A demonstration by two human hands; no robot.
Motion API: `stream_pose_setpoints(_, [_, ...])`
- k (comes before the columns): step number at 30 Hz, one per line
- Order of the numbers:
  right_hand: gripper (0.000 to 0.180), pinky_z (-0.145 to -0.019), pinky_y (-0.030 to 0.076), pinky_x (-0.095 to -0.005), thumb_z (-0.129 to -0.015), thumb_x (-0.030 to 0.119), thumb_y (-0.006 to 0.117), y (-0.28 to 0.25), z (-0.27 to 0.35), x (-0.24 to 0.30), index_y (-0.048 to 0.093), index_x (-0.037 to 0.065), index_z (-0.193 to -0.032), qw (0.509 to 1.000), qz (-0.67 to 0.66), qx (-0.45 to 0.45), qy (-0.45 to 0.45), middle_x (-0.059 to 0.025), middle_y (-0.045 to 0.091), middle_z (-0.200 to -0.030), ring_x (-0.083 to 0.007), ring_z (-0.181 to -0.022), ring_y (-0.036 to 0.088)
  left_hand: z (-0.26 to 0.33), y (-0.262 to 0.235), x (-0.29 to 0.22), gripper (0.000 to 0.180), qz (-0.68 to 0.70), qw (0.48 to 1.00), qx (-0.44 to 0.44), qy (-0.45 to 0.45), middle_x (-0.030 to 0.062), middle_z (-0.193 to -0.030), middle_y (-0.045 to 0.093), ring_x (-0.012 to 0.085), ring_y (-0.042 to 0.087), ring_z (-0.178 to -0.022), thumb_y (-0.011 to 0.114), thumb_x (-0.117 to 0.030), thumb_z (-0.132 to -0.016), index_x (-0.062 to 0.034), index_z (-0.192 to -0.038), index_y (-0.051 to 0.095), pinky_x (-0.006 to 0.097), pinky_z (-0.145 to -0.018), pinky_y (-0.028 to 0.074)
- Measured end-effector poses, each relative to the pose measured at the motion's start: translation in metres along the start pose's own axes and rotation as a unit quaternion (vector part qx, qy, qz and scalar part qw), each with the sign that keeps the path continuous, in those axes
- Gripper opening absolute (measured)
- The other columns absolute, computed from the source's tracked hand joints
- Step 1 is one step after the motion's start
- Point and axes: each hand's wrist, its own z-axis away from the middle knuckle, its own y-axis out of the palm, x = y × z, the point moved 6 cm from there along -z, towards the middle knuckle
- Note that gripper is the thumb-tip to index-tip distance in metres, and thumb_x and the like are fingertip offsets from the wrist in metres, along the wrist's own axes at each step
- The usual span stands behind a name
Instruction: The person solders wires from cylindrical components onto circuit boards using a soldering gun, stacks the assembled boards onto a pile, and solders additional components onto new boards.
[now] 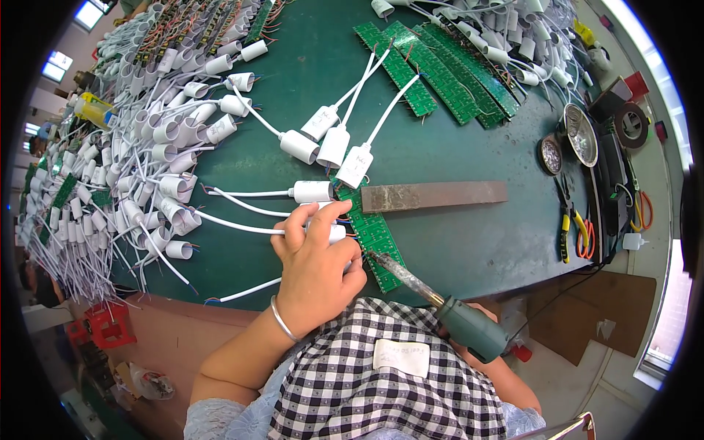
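Note:
A narrow green circuit board [377, 238] lies in front of me with white cylindrical caps on cables, their thin wires reaching its left edge. My left hand [317, 257] bends its fingers around one white cap [336, 233] beside the board; the thumb and palm hide part of it. In my right hand [485, 314], mostly hidden behind the dark green handle, is a soldering iron [473, 326]. Its tip meets the board's left edge near the wires. A long brown metal bar [440, 196] rests against the board's upper right side.
Heaps of white caps with cables [169, 147] cover the left of the green table [293, 66]. More green boards [440, 73] lie at the back, near another heap of caps [513, 37]. At right are metal bowls [581, 136], pliers [565, 227] and orange-handled scissors [587, 242].

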Motion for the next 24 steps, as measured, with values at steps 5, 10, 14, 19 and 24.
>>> stream_pose_setpoints(5, [0.040, -0.071, 0.052, -0.0282, -0.082, 0.025, 0.067, 0.005, -0.004, 0.010, 0.055, -0.003, -0.108, 0.997, 0.030, -0.003, -0.076, -0.0086, 0.068, -0.080, -0.0155, -0.072, 0.066, -0.001, 0.000, 0.000, 0.007, 0.000, 1.000, -0.001, -0.003, 0.0065, -0.133, 0.046, 0.0373, 0.032, -0.122, 0.066, -0.011, -0.065, -0.0128, -0.067, 0.059, 0.050, -0.096, 0.022])
stream_pose_setpoints(10, [0.045, -0.071, 0.053, -0.0288, -0.080, 0.029, 0.072, 0.008, 0.004, -0.024, 0.056, -0.001, -0.109, 0.940, -0.264, -0.054, 0.208, -0.0097, 0.068, -0.082, -0.0171, -0.078, 0.067, 0.000, 0.001, 0.001, 0.008, -0.002, 1.000, -0.005, -0.003, 0.0060, -0.133, 0.046, 0.0372, 0.032, -0.122, 0.066, -0.011, -0.064, -0.0129, -0.067, 0.059, 0.050, -0.096, 0.022])
stream_pose_setpoints(14, [0.052, -0.084, 0.050, -0.0347, -0.078, 0.032, 0.073, -0.001, 0.001, -0.003, 0.055, 0.000, -0.115, 0.988, 0.040, -0.047, -0.144, -0.0108, 0.069, -0.086, -0.0208, -0.090, 0.066, -0.001, 0.000, -0.001, 0.008, -0.004, 1.000, -0.007, -0.001, 0.0057, -0.133, 0.046, 0.0370, 0.032, -0.122, 0.067, -0.011, -0.064, -0.0130, -0.067, 0.059, 0.050, -0.095, 0.022])
stream_pose_setpoints(19, [0.056, -0.089, 0.045, -0.0376, -0.077, 0.032, 0.072, -0.004, 0.000, 0.007, 0.053, 0.000, -0.120, 0.976, -0.030, -0.055, -0.207, -0.0106, 0.070, -0.087, -0.0228, -0.092, 0.063, 0.000, 0.001, 0.000, 0.008, -0.006, 1.000, -0.008, -0.004, 0.0056, -0.133, 0.046, 0.0368, 0.032, -0.123, 0.067, -0.012, -0.065, -0.0131, -0.067, 0.059, 0.050, -0.095, 0.022])
stream_pose_setpoints(24, [0.056, -0.088, 0.046, -0.0373, -0.077, 0.030, 0.072, 0.001, -0.003, 0.019, 0.051, -0.001, -0.119, 0.997, -0.029, 0.015, -0.065, -0.0111, 0.069, -0.088, -0.0220, -0.091, 0.063, 0.000, 0.002, 0.000, 0.007, -0.008, 1.000, -0.004, -0.006, 0.0059, -0.133, 0.046, 0.0369, 0.032, -0.123, 0.067, -0.012, -0.065, -0.0132, -0.067, 0.060, 0.050, -0.095, 0.022])
